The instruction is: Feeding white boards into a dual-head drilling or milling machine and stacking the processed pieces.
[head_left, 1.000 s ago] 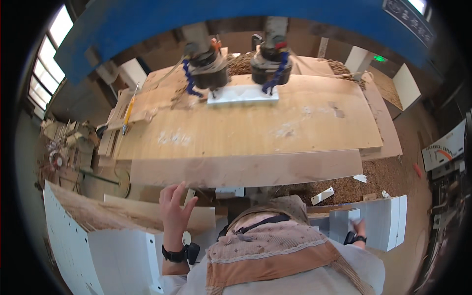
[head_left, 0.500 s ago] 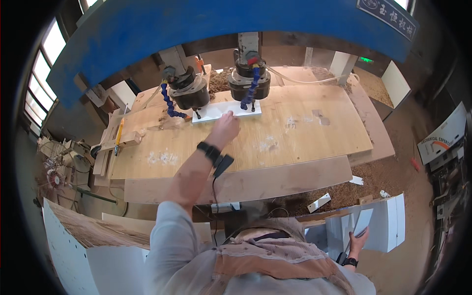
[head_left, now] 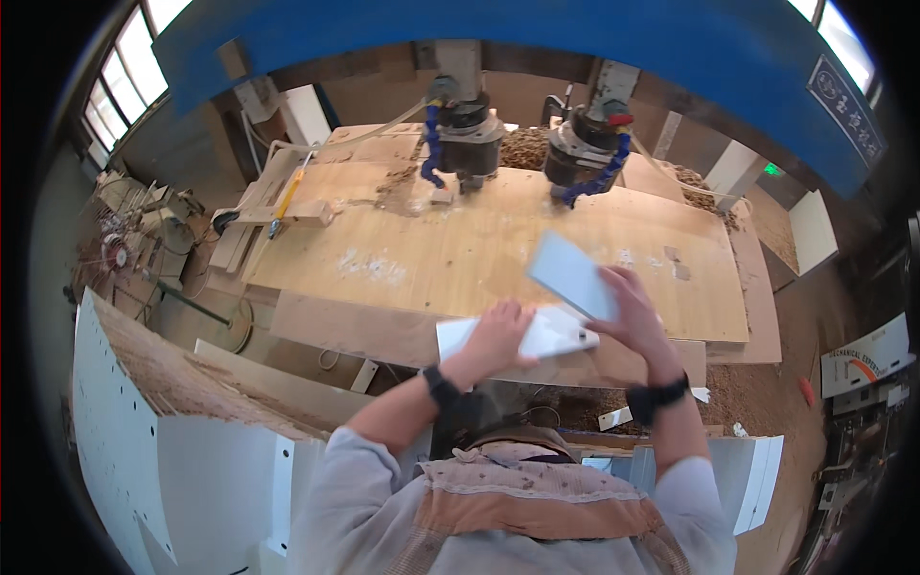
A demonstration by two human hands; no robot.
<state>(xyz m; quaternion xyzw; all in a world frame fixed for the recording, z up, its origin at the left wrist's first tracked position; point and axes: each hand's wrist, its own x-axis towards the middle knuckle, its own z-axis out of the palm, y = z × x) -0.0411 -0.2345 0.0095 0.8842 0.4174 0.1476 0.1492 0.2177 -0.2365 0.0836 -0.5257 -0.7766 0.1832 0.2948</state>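
My left hand grips a narrow white panel above the near edge of the wooden worktable. One end of that panel, to the right, has a dark hole. Raised over the table, my right hand is closed on a second white panel, which is tilted and slightly blurred. Its lower end comes close to the first panel; I cannot tell if they touch. Beyond both hands, two drilling heads with blue segmented hoses hang over the wooden tabletop.
A blue machine beam spans the far side. Sawdust lies behind the heads. A yellow-handled tool rests by a wooden block at left. Stacked white panels stand near left, with more white panels at near right.
My left hand has drawn the white panel from beneath the drilling heads toward me. My right hand has come up from the lower right, carrying the second panel over the table.
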